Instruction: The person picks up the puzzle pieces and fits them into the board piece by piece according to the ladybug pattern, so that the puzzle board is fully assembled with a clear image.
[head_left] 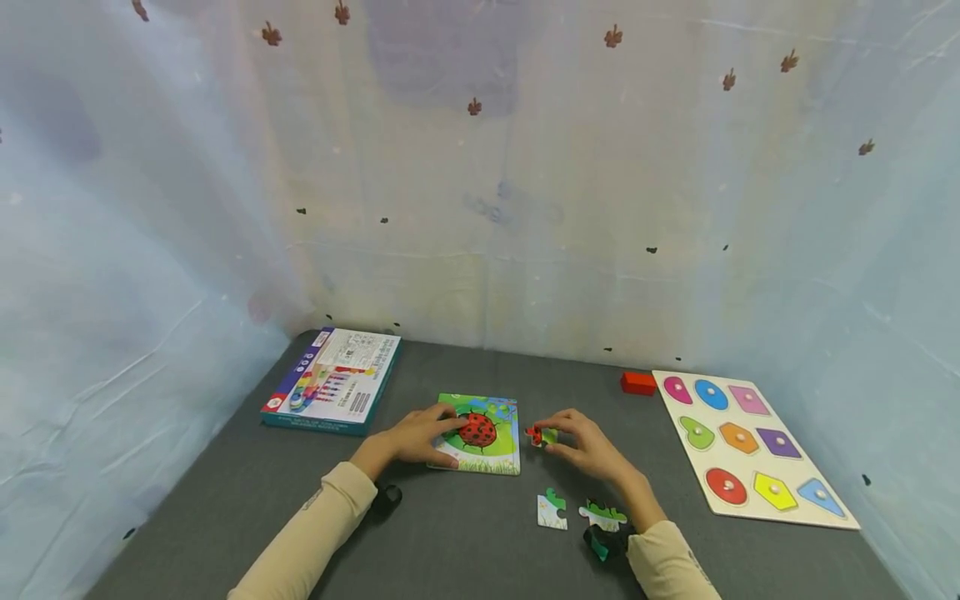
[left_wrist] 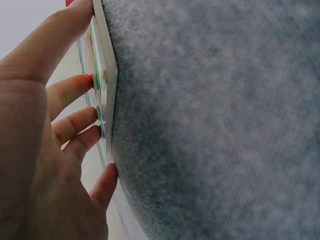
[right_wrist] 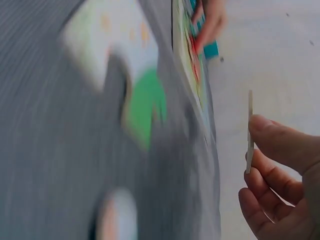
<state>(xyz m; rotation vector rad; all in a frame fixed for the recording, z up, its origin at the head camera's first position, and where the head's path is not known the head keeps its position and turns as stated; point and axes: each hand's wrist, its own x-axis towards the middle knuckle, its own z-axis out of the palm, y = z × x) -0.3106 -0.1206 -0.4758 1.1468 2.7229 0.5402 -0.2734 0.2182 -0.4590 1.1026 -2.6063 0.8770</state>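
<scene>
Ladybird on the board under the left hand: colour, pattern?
Ladybird is red with black spots; shows best in the head view.

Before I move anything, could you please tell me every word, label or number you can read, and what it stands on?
Nothing reads clearly.
Box: print on top and side, too small to read.
Left sleeve: small dark marking, illegible.
Right sleeve: small dark marking, illegible.
Ladybug puzzle: no lettering discernible.
</scene>
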